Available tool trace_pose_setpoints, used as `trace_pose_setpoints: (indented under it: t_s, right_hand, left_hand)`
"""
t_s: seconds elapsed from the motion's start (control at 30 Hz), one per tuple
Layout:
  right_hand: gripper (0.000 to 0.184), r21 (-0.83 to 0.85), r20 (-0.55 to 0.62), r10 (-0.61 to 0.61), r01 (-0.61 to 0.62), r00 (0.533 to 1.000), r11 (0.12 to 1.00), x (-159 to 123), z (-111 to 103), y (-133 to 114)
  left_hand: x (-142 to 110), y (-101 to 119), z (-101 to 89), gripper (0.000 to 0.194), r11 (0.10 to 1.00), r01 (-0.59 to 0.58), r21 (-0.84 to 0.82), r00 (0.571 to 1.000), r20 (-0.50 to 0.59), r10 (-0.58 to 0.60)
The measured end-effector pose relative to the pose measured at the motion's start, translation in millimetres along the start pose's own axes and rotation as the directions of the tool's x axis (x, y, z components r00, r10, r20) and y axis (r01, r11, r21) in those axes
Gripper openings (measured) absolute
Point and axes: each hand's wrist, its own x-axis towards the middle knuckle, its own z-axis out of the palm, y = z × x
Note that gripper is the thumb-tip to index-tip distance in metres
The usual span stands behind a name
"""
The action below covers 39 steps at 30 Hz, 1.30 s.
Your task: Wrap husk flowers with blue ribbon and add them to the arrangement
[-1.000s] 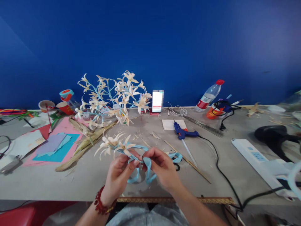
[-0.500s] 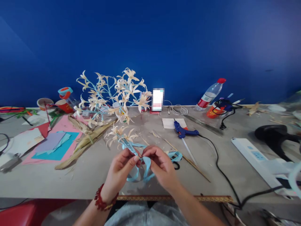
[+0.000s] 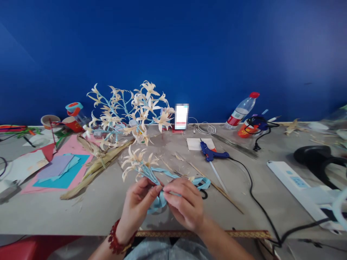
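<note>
My left hand (image 3: 142, 198) is closed around the light-blue wrapped stems of a small bunch of cream artificial flowers (image 3: 138, 161), whose heads point up and to the left. Right beside it, the fingers of my right hand (image 3: 185, 202) pinch a light-blue ribbon (image 3: 158, 204) at the lower end of the stems. The ribbon loops below the hands, and more of it trails behind them to the right. Black scissor handles (image 3: 204, 193) show partly under that stretch. Beyond the hands stands a larger spray of the same flowers (image 3: 143, 113).
To the right lie a blue glue gun (image 3: 213, 153), its black cord and a white power strip (image 3: 290, 177). A bottle (image 3: 241, 112) leans at the back near a phone (image 3: 181, 116). Dried husks (image 3: 99, 168) and coloured paper (image 3: 63, 178) lie left. A thin stick (image 3: 217, 184) lies right of centre.
My right hand has turned over the stem ends, its fingers now drawn in on the ribbon. The hanging ribbon loop has shifted left and bunched. My left hand keeps its hold.
</note>
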Motion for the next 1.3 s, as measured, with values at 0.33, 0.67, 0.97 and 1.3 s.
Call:
trace_pose_setpoints:
  t_s: [0.33,0.67,0.97,1.3]
  right_hand:
    - [0.023,0.287,-0.042,0.396,-0.368,0.917,0.884,-4.9,6.8,-6.6]
    - [0.010,0.518,-0.030,0.574,-0.479,0.818,0.709,-5.3,13.5,-6.0]
    - [0.007,0.567,0.005,0.623,-0.515,0.782,0.643,0.7,11.8,-7.2]
    - [0.019,0.719,0.325,0.689,-0.643,0.648,0.265,9.3,1.7,-3.2]
  left_hand:
    - [-1.8,1.8,-0.3,0.004,0.987,-0.130,0.096,0.991,-0.027,0.133]
    - [-0.2,-2.5,15.2,0.011,0.974,-0.112,-0.198,0.991,-0.090,0.096]
    - [1.7,-4.4,10.3,0.007,0.988,-0.089,-0.127,0.991,-0.114,0.074]
    - [3.7,-5.0,2.6,0.018,0.972,0.076,-0.224,0.997,-0.006,-0.080]
